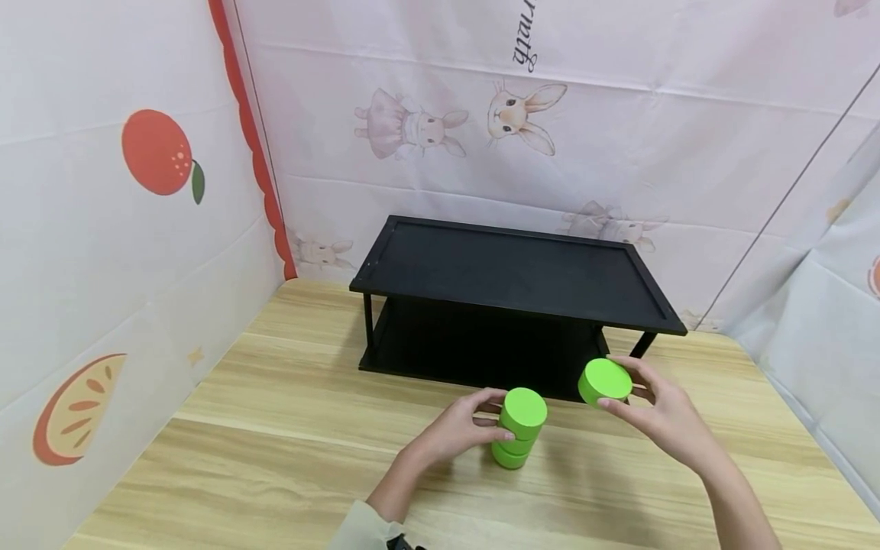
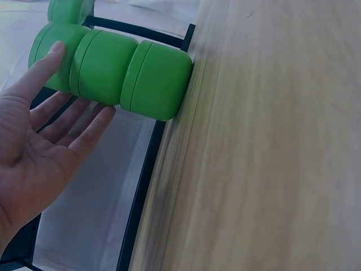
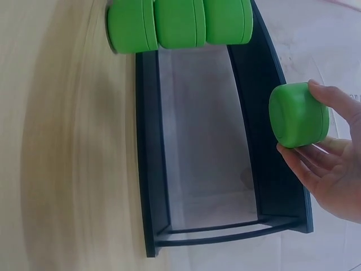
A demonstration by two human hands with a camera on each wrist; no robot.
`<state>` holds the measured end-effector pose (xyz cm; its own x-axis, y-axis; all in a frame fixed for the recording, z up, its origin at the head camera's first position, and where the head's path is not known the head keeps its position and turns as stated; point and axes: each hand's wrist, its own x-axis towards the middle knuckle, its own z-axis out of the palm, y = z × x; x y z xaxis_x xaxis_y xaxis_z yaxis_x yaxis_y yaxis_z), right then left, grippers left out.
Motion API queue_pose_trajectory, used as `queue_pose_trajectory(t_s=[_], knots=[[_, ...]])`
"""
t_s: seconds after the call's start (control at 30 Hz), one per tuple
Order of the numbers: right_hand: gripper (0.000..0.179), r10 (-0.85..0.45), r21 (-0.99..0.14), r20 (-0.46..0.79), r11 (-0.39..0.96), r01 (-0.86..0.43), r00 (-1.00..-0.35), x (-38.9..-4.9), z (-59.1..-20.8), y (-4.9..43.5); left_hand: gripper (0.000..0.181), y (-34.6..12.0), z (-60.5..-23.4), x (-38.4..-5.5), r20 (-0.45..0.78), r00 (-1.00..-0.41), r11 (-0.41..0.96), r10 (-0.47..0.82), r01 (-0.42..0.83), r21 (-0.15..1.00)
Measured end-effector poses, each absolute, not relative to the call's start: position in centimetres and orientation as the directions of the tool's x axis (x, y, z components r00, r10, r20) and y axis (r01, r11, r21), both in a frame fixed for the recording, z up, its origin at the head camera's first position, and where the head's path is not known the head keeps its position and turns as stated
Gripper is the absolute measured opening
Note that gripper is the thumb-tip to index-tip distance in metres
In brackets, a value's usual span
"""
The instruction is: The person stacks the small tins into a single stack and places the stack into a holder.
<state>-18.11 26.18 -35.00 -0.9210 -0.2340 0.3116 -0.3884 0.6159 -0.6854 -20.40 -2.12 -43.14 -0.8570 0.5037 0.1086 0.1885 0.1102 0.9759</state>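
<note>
Three round green lidded containers (image 1: pixel 524 411) form an upright stack on the table, in front of a black two-tier rack. My left hand (image 1: pixel 459 428) holds the stack from its left side. In the left wrist view its thumb lies on the top container (image 2: pixel 56 70), with the fingers below and behind. To the right, my right hand (image 1: pixel 670 420) pinches another green lidded container (image 1: pixel 603 382) between thumb and fingers, raised and apart from the stack. The right wrist view shows that held container (image 3: pixel 299 116) with its rounded base facing the table side.
Behind the stack stands the black rack (image 1: pixel 509 267), with a flat upper tray, thin posts and a lower shelf (image 1: pixel 474 344). The wood-grain table (image 1: pixel 289 443) spreads around it. Printed cloth walls (image 1: pixel 426 69) close off the back and sides.
</note>
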Motion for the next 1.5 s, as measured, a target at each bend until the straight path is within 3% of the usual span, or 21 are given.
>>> queue_pose_trajectory(t_s=[0.3, 1.13, 1.5], knots=[[0.055, -0.268, -0.676, 0.368, 0.580, -0.454, -0.891, -18.2, -34.9, 25.1, 0.050, -2.3, -43.1, -20.4, 0.106, -0.858, 0.104, 0.503, 0.182, 0.978], [0.059, -0.314, -0.693, 0.305, 0.574, -0.436, -0.899, -17.7, -34.6, 22.9, 0.051, -2.1, -43.8, -20.7, 0.129, -0.851, 0.087, 0.509, 0.201, 0.976], [0.055, -0.350, -0.698, 0.328, 0.536, -0.474, -0.878, -17.9, -34.5, 21.8, 0.047, -2.3, -41.0, -19.3, 0.148, -0.844, 0.087, 0.515, 0.223, 0.971]])
